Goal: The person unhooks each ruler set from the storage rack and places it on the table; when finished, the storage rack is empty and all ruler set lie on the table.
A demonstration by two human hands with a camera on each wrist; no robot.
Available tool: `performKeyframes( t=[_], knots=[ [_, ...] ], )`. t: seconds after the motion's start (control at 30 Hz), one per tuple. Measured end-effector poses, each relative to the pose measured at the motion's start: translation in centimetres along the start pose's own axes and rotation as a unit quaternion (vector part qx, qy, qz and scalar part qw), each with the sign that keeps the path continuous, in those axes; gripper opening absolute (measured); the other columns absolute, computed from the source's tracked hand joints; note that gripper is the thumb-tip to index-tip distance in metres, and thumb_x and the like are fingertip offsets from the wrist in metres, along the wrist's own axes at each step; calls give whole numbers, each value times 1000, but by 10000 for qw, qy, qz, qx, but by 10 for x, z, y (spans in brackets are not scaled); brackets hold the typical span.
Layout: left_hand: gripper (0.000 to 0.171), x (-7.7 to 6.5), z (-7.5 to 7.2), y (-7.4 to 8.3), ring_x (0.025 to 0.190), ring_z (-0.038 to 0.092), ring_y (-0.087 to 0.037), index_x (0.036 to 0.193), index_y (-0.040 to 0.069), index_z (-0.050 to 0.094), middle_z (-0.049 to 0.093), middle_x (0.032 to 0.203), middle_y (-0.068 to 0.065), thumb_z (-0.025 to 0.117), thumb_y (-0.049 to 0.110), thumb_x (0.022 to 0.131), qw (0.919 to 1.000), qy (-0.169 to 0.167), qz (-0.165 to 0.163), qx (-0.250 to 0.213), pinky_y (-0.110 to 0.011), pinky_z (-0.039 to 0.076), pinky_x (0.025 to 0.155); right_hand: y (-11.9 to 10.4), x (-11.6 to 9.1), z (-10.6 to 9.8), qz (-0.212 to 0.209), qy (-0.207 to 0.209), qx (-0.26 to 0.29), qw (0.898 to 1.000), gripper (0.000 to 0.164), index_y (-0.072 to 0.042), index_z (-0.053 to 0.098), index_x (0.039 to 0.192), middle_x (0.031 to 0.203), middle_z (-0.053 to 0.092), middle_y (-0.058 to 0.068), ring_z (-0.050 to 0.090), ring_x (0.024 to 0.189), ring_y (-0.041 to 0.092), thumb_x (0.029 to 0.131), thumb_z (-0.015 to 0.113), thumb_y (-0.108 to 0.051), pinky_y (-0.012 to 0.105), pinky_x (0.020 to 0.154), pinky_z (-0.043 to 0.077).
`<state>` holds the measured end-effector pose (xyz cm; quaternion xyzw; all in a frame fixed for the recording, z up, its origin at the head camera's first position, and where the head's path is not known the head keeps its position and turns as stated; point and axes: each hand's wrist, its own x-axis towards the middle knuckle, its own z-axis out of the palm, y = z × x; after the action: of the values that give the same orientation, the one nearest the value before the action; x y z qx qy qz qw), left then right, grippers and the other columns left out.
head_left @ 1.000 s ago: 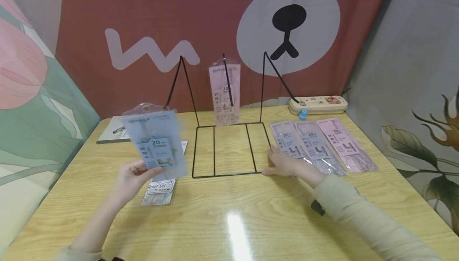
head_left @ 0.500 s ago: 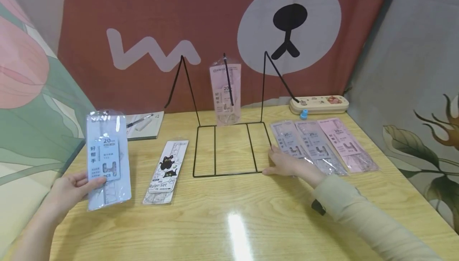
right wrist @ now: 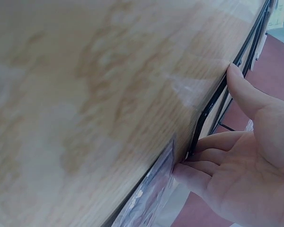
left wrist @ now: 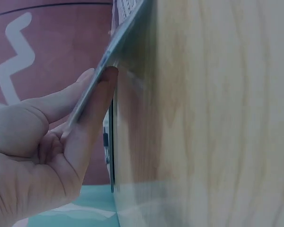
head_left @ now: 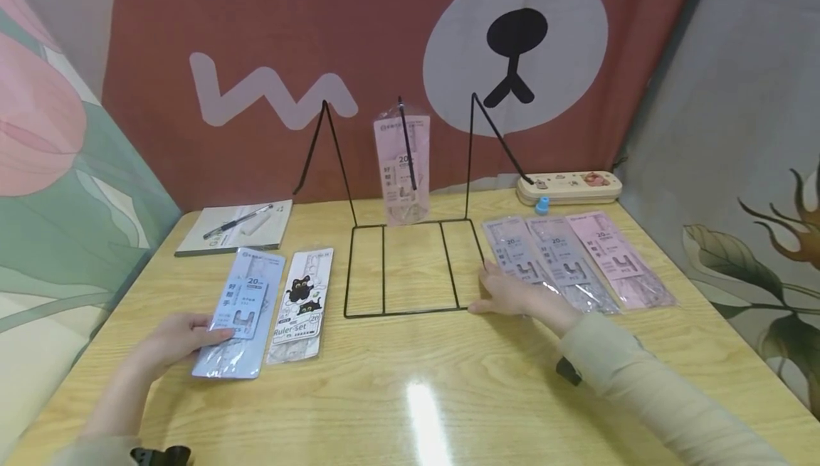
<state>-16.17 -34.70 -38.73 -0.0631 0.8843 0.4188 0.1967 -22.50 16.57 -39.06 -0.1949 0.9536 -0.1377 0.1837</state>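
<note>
In the head view my left hand (head_left: 176,338) pinches the lower left edge of a blue ruler-set packet (head_left: 246,302), thumb on top. The left wrist view has the fingers beneath the packet (left wrist: 92,90), which tilts up off the wood on that side. Just right of it lies a white ruler-set packet (head_left: 300,309) with black cats. My right hand (head_left: 512,292) grips the front right corner of a black wire display rack (head_left: 449,264), thumb on the front wire and fingers at the side wire. A pink ruler-set packet (head_left: 392,149) hangs on the rack's middle hook.
Right of the rack lie two greyish-purple packets (head_left: 564,252) and a pink packet (head_left: 608,242). Behind them are a cream pencil case (head_left: 566,185) and a small blue cap-like piece (head_left: 542,205). A notebook (head_left: 198,235) with a pen (head_left: 237,222) on it sits at back left.
My left hand has carried the blue packet from in front of the rack's left side out left, then down to the table beside the cat packet, which has shifted slightly. The right hand stays put.
</note>
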Motion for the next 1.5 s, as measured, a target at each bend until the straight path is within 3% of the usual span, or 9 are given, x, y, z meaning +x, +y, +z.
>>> performKeyframes(
  t=[0.13,0.23,0.33,0.43,0.57,0.67,0.93,1.23,1.5],
  knots=[
    [61,2,1,9,74,66,-15,119,-19,50,70,86,-12,67,30,87,9986,293,-45,443,-30,57,65,0,-1,-2,29,11,8,10000,84,17,24,140,149,10,35,12,141,47,89,60,-40,54,117,14],
    [70,2,-2,16,90,65,-34,125,-22,43,63,107,-32,66,33,87,9904,751,99,1156,-41,56,77,0,-1,-3,12,16,-7,10000,84,17,25,139,149,11,36,12,141,47,89,60,-40,54,117,14],
    [80,2,-3,28,115,47,-53,132,-24,31,41,130,-42,61,37,90,9787,1138,353,1671,-57,47,93,1,-2,-3,17,13,3,10000,84,17,25,139,149,10,36,12,141,47,89,60,-40,54,117,14],
    [90,8,0,46,127,30,-57,139,-20,21,28,139,-42,55,48,91,9740,1296,572,1768,-64,33,101,2,-2,-3,-9,34,-27,10000,84,18,25,139,149,10,37,12,140,48,89,60,-40,54,117,15],
    [95,25,8,72,132,26,-54,145,-12,16,25,146,-36,54,55,89,9723,1395,917,1636,-63,28,107,3,-2,-3,-9,20,5,10000,84,18,24,139,149,9,36,11,141,47,90,59,-40,53,117,14],
    [90,43,16,87,134,27,-51,146,-10,18,26,147,-34,57,49,90,9694,1414,1386,1452,-61,28,109,3,-3,-4,8,-6,52,10000,84,18,24,139,149,9,36,10,141,46,90,59,-40,53,117,13],
    [76,88,42,130,139,25,-43,147,-7,19,26,150,-28,58,33,94,9648,976,2347,678,-55,25,114,4,-3,-4,1,9,58,10000,83,18,26,139,149,10,36,11,141,47,90,60,-39,53,117,13],
    [75,120,82,182,142,24,-37,149,1,19,26,153,-20,59,31,93,9644,507,2591,-127,-49,23,117,4,-3,-1,-21,21,157,9999,84,17,24,139,149,10,36,11,141,47,89,61,-40,53,117,14],
    [79,134,116,210,145,20,-27,150,13,20,22,157,-9,63,39,89,9662,422,2334,-1010,-46,23,118,1,-1,1,-57,83,105,9999,82,18,27,139,149,10,37,13,140,48,89,61,-39,54,117,16]
  ],
)
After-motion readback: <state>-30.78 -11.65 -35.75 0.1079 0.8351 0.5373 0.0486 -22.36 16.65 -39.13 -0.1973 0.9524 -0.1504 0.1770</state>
